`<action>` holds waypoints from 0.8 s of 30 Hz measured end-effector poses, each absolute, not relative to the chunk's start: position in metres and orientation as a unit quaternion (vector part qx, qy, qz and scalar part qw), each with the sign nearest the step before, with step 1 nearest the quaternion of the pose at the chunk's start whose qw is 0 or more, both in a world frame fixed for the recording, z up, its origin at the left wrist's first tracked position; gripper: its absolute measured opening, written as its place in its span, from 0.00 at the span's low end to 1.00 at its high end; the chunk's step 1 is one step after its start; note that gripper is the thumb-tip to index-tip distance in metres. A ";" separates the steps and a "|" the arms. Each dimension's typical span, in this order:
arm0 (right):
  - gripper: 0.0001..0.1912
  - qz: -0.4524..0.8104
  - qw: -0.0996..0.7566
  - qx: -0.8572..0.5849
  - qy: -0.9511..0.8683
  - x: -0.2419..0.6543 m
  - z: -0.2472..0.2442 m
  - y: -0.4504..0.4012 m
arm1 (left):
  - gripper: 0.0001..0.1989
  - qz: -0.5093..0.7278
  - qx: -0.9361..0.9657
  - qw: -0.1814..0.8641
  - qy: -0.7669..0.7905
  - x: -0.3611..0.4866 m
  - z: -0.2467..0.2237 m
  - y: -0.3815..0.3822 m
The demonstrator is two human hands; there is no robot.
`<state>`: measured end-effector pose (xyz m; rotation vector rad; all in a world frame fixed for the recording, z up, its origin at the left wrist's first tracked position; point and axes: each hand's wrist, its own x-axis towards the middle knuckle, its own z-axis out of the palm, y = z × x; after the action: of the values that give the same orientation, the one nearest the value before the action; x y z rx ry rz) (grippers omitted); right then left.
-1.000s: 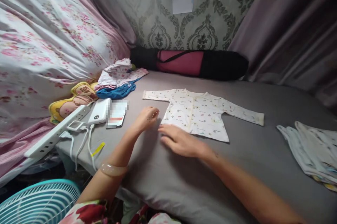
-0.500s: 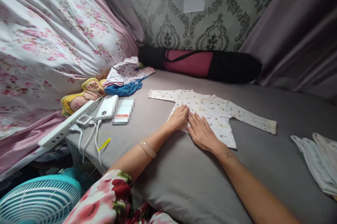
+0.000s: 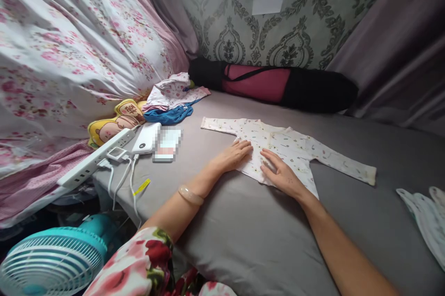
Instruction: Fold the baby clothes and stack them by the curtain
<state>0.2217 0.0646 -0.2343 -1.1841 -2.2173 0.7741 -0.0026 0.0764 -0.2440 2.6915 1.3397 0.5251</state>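
A small white baby shirt (image 3: 295,145) with a scattered print lies spread on the grey sheet (image 3: 222,222), both long sleeves stretched out sideways. My left hand (image 3: 233,154) rests flat on the shirt's left lower side, fingers extended; a pale bangle circles that wrist. Over the middle of the lower shirt is my right hand (image 3: 281,174), its fingers stretched and slightly spread. Whether the right palm presses on the cloth cannot be made out. Neither hand grasps anything.
A power strip (image 3: 97,157) with cables, a white power bank (image 3: 146,138) and a blurred phone (image 3: 168,145) lie at left. Behind them are crumpled clothes (image 3: 170,101). A long black-and-red bag (image 3: 257,83) lines the wall. White cloths (image 3: 422,222) lie right, a fan (image 3: 52,259) front left.
My right hand has shifted slightly right, away from the left hand, with its fingers more lifted and spread. My left hand stays on the shirt. The camera view has turned slightly left.
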 end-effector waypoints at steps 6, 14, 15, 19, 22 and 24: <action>0.16 0.260 0.126 -0.448 -0.846 0.236 -0.210 0.059 | 0.11 0.198 0.915 0.132 0.327 0.016 -0.225 0.057; 0.07 0.293 0.048 -0.413 -0.861 0.242 -0.197 0.060 | 0.06 0.152 0.916 0.165 0.334 0.025 -0.215 0.044; 0.07 0.300 0.056 -0.413 -0.858 0.243 -0.197 0.062 | 0.06 0.150 0.915 0.168 0.334 0.025 -0.215 0.044; 0.14 0.381 0.077 -0.401 -0.829 0.248 -0.193 0.065 | 0.08 0.148 0.913 0.166 0.342 0.025 -0.217 0.043; 0.19 0.441 0.087 -0.405 -0.796 0.252 -0.192 0.068 | 0.13 0.145 0.918 0.155 0.334 0.024 -0.218 0.042; 0.23 0.463 0.107 -0.423 -0.772 0.253 -0.193 0.069 | 0.14 0.143 0.923 0.150 0.326 0.023 -0.218 0.042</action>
<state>0.2535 0.0694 -0.1926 -1.2442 -2.2717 1.3631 0.0232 0.0418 -0.2176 2.6507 0.9361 0.4101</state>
